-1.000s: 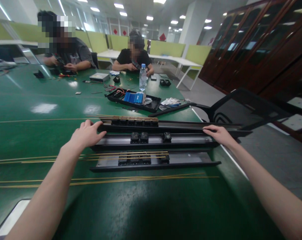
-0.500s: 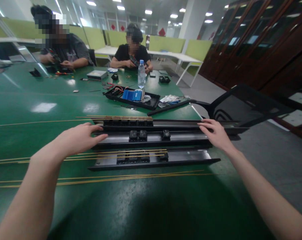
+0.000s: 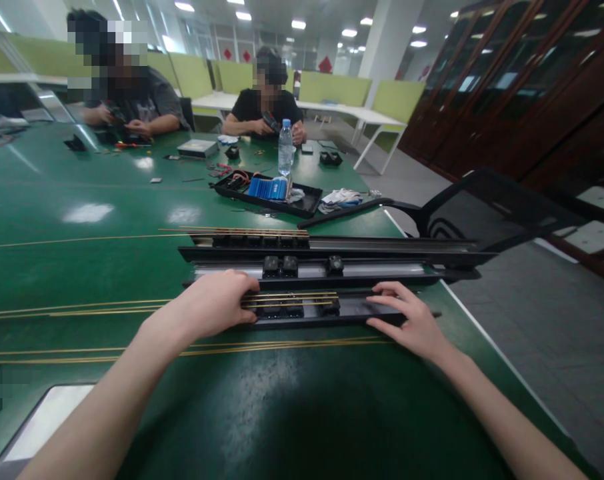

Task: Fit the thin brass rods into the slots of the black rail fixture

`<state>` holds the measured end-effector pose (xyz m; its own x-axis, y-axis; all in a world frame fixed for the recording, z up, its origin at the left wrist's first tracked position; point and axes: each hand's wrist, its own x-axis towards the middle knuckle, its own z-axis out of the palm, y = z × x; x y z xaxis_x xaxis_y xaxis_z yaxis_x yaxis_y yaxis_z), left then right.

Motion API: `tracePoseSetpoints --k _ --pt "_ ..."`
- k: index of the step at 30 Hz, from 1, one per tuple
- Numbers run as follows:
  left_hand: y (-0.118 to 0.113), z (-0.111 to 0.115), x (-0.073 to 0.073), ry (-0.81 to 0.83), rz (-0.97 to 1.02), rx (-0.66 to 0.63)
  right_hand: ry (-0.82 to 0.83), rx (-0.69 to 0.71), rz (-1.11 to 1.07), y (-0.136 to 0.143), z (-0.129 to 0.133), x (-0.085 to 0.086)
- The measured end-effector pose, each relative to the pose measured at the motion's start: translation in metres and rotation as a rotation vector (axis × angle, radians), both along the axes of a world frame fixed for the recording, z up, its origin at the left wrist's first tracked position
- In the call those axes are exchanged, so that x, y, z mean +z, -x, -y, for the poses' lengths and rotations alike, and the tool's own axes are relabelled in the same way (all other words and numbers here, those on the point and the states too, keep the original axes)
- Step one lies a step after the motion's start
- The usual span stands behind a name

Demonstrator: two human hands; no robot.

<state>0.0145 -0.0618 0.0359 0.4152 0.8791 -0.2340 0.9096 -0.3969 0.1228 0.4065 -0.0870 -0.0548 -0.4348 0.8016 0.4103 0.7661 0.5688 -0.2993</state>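
Observation:
The nearest black metal channel [image 3: 353, 311] lies crosswise in front of me. My left hand [image 3: 207, 303] spans its left part, thumb at the near wall and fingers at the far one. Toward the other end, my right hand [image 3: 413, 327] straddles the same channel, thumb and fingers at its two edges. Between the hands, small black blocks [image 3: 331, 307] sit inside it, with thin brass-coloured rods [image 3: 312, 295] running over them and out leftward. My left hand hides the channel's left end. Behind it lies a middle channel [image 3: 309, 272] holding 3 black blocks.
A further channel [image 3: 382, 245] with blocks and rods lies behind. Loose rods [image 3: 282, 345] are in front. Beyond stand a black tray [image 3: 307, 207], white gloves [image 3: 341, 200] and a water bottle [image 3: 285, 150]. A chair [image 3: 492, 207] is at right. Two people work across the table.
Both hands have come down from the middle channel to the nearest one, the left also moving right. They now take hold of it near its ends. A white-screened object has come into view at lower left.

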Motion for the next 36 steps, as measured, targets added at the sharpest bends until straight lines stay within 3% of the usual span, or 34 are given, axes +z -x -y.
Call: tracePoseSetpoints --k 4,7,11,14,16,19,26,36 --pt "0.002 0.000 -0.002 -0.021 -0.013 -0.002 -0.065 0.068 -0.039 0.003 -0.006 -0.009" --pt "0.001 0.000 -0.004 -0.038 -0.014 -0.004 -0.083 0.090 -0.080 0.017 -0.004 -0.002" --pt "-0.009 -0.002 -0.008 -0.076 0.030 -0.050 -0.010 0.131 -0.180 0.059 -0.005 0.026" --pt "-0.016 -0.005 -0.009 -0.059 0.079 -0.089 0.077 0.241 -0.170 0.100 -0.015 0.042" --pt "-0.017 -0.007 -0.009 -0.037 0.106 -0.100 0.103 0.297 -0.111 0.123 -0.024 0.044" --pt "-0.016 -0.008 -0.010 -0.027 0.120 -0.092 0.136 0.273 -0.010 0.143 -0.033 0.039" --pt "-0.014 -0.010 -0.014 -0.053 0.100 -0.097 0.218 0.222 -0.055 0.127 -0.036 0.035" --pt "-0.019 -0.008 -0.011 -0.069 0.095 -0.100 0.216 0.290 -0.131 0.124 -0.031 0.030"
